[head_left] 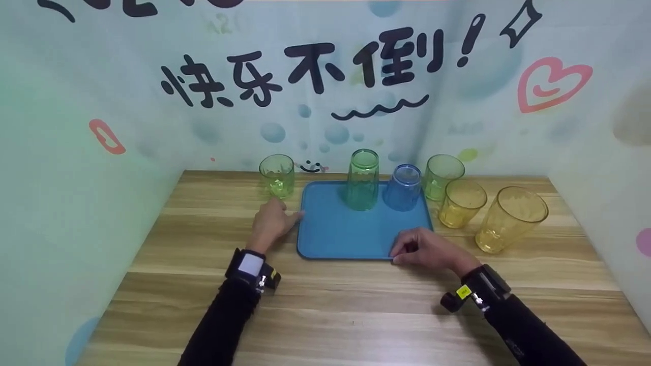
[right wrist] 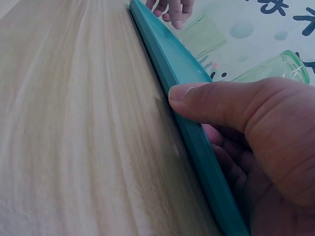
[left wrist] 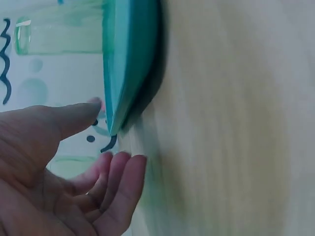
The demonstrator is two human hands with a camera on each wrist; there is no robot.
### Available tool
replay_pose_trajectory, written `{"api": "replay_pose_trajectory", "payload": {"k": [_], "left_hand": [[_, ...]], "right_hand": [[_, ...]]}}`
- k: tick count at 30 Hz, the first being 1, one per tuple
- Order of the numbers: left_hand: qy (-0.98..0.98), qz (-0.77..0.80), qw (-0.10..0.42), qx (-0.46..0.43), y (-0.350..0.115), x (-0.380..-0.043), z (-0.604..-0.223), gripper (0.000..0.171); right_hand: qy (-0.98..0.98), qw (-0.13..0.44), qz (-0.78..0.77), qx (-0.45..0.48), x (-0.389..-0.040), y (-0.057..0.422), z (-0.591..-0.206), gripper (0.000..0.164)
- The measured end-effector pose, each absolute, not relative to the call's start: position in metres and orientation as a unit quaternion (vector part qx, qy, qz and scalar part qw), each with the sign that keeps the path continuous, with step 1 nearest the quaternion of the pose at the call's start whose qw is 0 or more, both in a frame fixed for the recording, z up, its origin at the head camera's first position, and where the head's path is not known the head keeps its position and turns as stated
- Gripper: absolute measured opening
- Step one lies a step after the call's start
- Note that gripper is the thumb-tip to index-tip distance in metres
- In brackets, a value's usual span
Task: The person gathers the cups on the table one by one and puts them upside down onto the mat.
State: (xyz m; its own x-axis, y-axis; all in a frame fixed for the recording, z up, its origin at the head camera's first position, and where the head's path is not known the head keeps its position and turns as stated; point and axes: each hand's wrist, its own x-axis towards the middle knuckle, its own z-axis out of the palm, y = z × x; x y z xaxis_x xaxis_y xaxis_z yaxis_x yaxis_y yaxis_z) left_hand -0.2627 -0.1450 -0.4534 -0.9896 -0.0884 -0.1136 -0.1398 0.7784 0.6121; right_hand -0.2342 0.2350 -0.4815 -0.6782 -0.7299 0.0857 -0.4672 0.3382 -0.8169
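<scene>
A blue rectangular tray (head_left: pixel 335 231) lies on the table. On it, towards the back, a tall green glass (head_left: pixel 363 188) and a shorter blue glass (head_left: pixel 404 190) stand bottom up. My right hand (head_left: pixel 427 249) pinches the tray's front rim near its right corner; in the right wrist view the thumb (right wrist: pixel 211 101) lies on the rim's outer side, with the other fingers curled behind it. At the tray's left edge is my left hand (head_left: pixel 272 223), thumb beside the rim and fingers loosely bent, holding nothing. A short green glass (head_left: pixel 277 175) stands just behind the left hand.
Along the tray's right side stand another green glass (head_left: pixel 443 178), a short yellow glass (head_left: pixel 460 206) and a tall yellow glass (head_left: pixel 511 221). A printed cloth backdrop (head_left: pixel 305 137) rises behind the wooden table (head_left: pixel 330 315) and along both sides.
</scene>
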Motion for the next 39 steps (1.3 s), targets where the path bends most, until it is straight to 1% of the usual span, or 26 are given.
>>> {"api": "replay_pose_trajectory", "payload": {"k": [4, 7, 13, 17, 21, 25, 29, 35, 39], "left_hand": [[0.925, 0.372, -0.006, -0.077, -0.153, -0.271, -0.455, 0.071], [0.913, 0.396, -0.03, -0.096, -0.158, -0.277, -0.457, 0.081], [0.897, 0.417, -0.031, -0.142, -0.168, -0.287, -0.461, 0.095], [0.884, 0.443, -0.036, -0.146, -0.172, -0.291, -0.457, 0.105], [0.867, 0.479, -0.05, -0.127, -0.174, -0.298, -0.454, 0.106], [0.844, 0.519, -0.067, -0.115, -0.174, -0.306, -0.455, 0.109], [0.835, 0.533, -0.071, -0.115, -0.174, -0.312, -0.456, 0.113], [0.826, 0.547, -0.073, -0.114, -0.173, -0.318, -0.459, 0.113], [0.819, 0.559, -0.079, -0.107, -0.172, -0.321, -0.46, 0.109]], "right_hand": [[0.801, 0.148, -0.445, -0.373, -0.235, 0.235, -0.483, 0.01], [0.8, 0.15, -0.448, -0.371, -0.236, 0.235, -0.485, 0.01], [0.801, 0.15, -0.449, -0.366, -0.235, 0.234, -0.485, 0.012], [0.802, 0.15, -0.45, -0.364, -0.23, 0.231, -0.477, 0.013], [0.8, 0.155, -0.452, -0.363, -0.226, 0.228, -0.469, 0.012], [0.798, 0.154, -0.455, -0.365, -0.229, 0.231, -0.476, 0.011], [0.798, 0.155, -0.456, -0.362, -0.233, 0.234, -0.484, 0.012], [0.799, 0.15, -0.455, -0.364, -0.235, 0.235, -0.484, 0.01], [0.798, 0.148, -0.453, -0.369, -0.235, 0.235, -0.484, 0.01]]}}
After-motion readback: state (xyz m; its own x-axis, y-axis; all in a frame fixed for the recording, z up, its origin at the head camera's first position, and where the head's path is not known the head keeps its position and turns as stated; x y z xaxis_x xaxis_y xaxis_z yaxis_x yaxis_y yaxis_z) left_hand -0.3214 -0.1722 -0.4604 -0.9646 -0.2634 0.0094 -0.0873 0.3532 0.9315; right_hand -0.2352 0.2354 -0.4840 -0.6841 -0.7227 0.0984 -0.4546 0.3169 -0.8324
